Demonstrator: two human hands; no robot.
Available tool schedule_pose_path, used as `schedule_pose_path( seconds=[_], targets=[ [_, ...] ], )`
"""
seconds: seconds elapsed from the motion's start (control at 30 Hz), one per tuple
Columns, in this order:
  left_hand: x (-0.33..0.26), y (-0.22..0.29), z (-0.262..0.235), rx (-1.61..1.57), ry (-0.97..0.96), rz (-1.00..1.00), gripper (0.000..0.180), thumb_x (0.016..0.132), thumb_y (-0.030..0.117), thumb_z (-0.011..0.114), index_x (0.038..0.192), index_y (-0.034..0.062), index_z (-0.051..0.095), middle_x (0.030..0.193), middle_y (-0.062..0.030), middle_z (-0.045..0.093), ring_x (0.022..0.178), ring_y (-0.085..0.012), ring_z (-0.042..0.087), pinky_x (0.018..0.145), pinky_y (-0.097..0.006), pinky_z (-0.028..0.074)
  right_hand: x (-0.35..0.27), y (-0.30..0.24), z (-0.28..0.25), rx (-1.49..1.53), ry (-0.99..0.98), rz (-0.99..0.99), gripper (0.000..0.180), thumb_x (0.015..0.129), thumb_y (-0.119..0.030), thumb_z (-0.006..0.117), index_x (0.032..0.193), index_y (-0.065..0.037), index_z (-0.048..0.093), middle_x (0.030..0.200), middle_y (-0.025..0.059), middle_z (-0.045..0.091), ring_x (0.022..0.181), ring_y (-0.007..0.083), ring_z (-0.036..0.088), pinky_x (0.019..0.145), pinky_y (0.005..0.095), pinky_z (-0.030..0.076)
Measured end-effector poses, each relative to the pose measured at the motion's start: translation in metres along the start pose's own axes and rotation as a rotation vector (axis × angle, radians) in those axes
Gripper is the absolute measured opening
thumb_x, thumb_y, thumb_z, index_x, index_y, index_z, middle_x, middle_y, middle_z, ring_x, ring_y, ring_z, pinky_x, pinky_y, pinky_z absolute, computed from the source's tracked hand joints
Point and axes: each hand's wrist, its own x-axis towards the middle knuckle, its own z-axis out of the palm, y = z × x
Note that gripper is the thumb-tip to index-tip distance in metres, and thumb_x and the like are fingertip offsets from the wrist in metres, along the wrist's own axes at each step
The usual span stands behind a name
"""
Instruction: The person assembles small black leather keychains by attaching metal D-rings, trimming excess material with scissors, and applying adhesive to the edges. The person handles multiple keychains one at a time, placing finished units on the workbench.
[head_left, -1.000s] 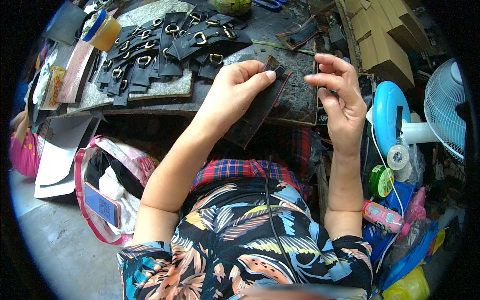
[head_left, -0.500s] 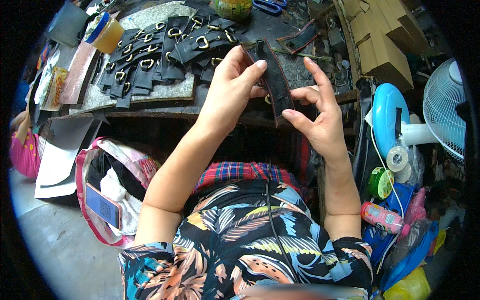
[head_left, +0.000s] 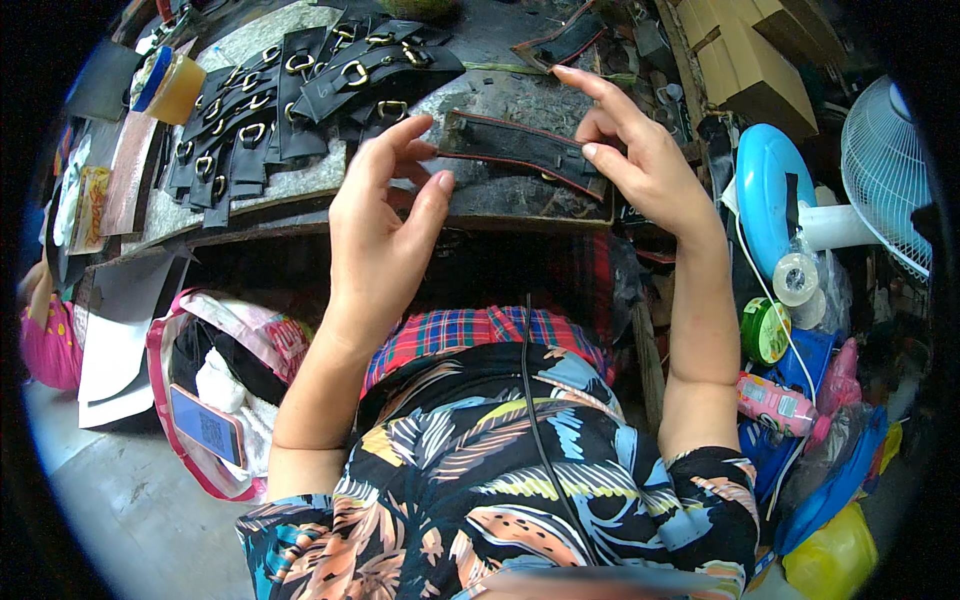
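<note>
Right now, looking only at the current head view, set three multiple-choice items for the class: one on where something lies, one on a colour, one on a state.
1. Where do the black straps with metal rings lie?
A. On the floor
B. On the worktable, to the left of the hands
C. In the pink bag

2. What colour is the edging of the black strap piece between the hands?
A. Red
B. Yellow
C. White

3. How is the left hand?
A. Closed in a fist
B. Flat on the table
C. Open, fingers spread, by the strap's left end

Answers: 1 B, the ringed straps are spread over the worktable on the left. 2 A, a red line runs along its rim. 3 C, its fingers are apart, while the right hand pinches the other end.
</note>
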Motion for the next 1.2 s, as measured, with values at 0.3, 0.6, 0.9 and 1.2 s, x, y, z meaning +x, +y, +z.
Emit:
schedule_pose_path(
  seconds=[0.3,0.6,0.9,1.2],
  targets=[
    [0.033,-0.001,0.056,0.548,-0.107,0.683,0.03,0.075,0.006,0.064,0.104,0.0036,0.069,0.092,-0.0087,0.059,0.087,-0.0278,0.057,0.077,-0.035,0.052,0.005,0.01,0.007,0.219,0.019,-0.02,0.066,0.093,0.0,0.057,0.154,-0.009,0.036,0.084,-0.0013,0.054,0.079,0.0053,0.049,0.074,0.0195,0.039],
    [0.034,-0.005,0.067,0.733,-0.11,0.699,0.013,0.077,0.01,0.067,0.09,0.0083,0.064,0.086,-0.007,0.056,0.084,-0.0263,0.059,0.069,-0.035,0.054,0.004,0.027,0.025,0.264,0.174,-0.091,0.061,0.091,-0.001,0.061,0.149,-0.009,0.043,0.08,0.0013,0.058,0.076,0.0078,0.054,0.076,0.0231,0.046],
    [0.002,0.013,0.054,0.552,-0.416,0.727,0.016,0.069,0.015,0.07,0.077,0.0083,0.057,0.083,-0.0082,0.052,0.082,-0.0269,0.056,0.065,-0.037,0.052,0.002,0.027,0.028,0.196,0.24,-0.086,0.06,0.091,-0.003,0.064,0.148,-0.01,0.045,0.083,0.0026,0.061,0.078,0.0085,0.057,0.077,0.0247,0.049],
    [0.008,0.019,0.048,0.652,-0.341,0.703,0.015,0.077,0.018,0.07,0.089,0.0104,0.064,0.093,-0.0047,0.056,0.085,-0.0221,0.058,0.066,-0.032,0.053,0.006,0.017,0.015,0.36,0.288,-0.043,0.046,0.1,-0.008,0.058,0.144,-0.005,0.048,0.093,0.004,0.068,0.088,0.008,0.061,0.085,0.025,0.049]
  ],
)
